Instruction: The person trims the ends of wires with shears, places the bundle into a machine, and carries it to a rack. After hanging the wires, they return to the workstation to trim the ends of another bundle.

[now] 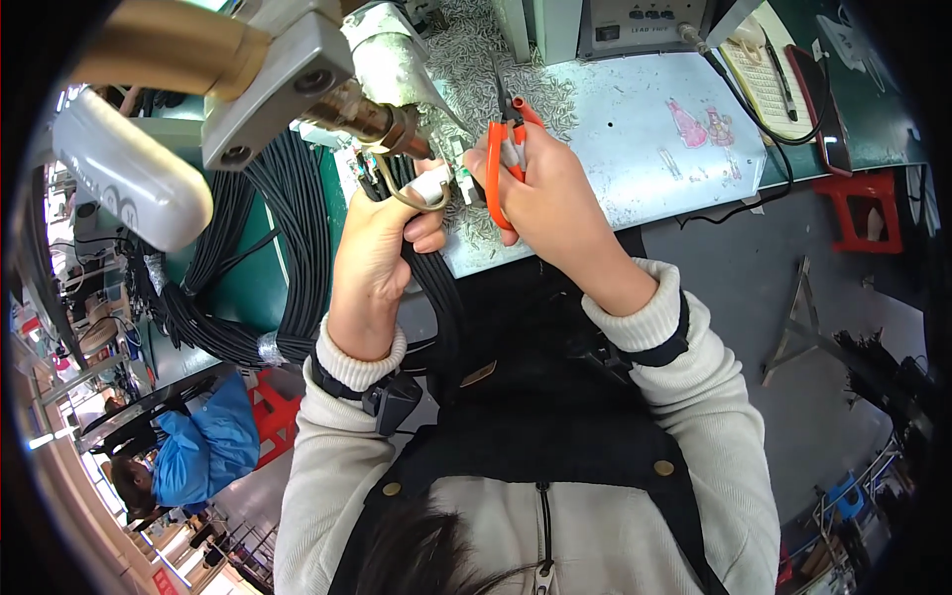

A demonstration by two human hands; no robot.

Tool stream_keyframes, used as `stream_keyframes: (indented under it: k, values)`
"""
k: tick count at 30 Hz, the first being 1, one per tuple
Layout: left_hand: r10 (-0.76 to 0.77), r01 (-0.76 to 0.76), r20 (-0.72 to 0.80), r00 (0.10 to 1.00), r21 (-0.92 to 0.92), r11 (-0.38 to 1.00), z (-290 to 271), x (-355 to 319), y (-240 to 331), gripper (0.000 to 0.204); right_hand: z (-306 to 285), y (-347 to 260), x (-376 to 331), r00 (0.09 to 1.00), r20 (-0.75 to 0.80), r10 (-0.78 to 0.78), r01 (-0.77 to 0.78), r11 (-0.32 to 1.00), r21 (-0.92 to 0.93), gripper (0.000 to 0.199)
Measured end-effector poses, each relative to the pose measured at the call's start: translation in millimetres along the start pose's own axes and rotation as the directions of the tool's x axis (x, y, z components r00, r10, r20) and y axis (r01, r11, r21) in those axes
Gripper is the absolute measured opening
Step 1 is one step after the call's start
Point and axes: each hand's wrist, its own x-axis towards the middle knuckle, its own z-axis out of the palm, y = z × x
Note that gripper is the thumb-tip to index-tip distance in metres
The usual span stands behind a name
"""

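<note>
My right hand (555, 188) is closed around orange-handled cutting pliers (495, 188), their dark jaws pointing away from me. Closed too, my left hand (367, 258) grips black cables (434, 286), which run down below it toward my lap. White wrapping covers its thumb, and a brass-coloured ring-like loop lies across it. Between the hands is a small white and green piece (468, 184); I cannot tell which hand touches it. The metal tip of a soldering-type machine (362, 114) hangs just above my left hand.
Small silvery clippings (476, 59) cover part of the metal plate (635, 109). Thick black cable bundles (297, 228) lie at left beside a rounded white lamp-like housing (134, 174). A control box (645, 28) stands behind. Red stools (861, 213) and a person in blue (208, 441) are farther off.
</note>
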Motion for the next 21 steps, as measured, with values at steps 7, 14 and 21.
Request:
stream_keyframes:
  k: [7,14,21]
  values:
    - [0.008,-0.008,0.033,0.999,-0.007,1.000,-1.1,0.2,2.0,0.024,1.4,11.0,3.2,0.997,0.004,-0.079,0.079,0.997,0.008,0.018]
    - [0.020,-0.021,0.022,1.000,0.026,0.999,3.1,-1.2,2.9,0.026,2.5,16.2,4.0,0.990,-0.013,-0.139,0.138,0.990,-0.027,0.016]
    - [0.025,-0.025,0.052,0.998,-0.006,1.000,-0.6,-1.3,2.2,0.023,3.6,18.6,3.4,0.987,-0.031,-0.155,0.155,0.988,0.007,0.015]
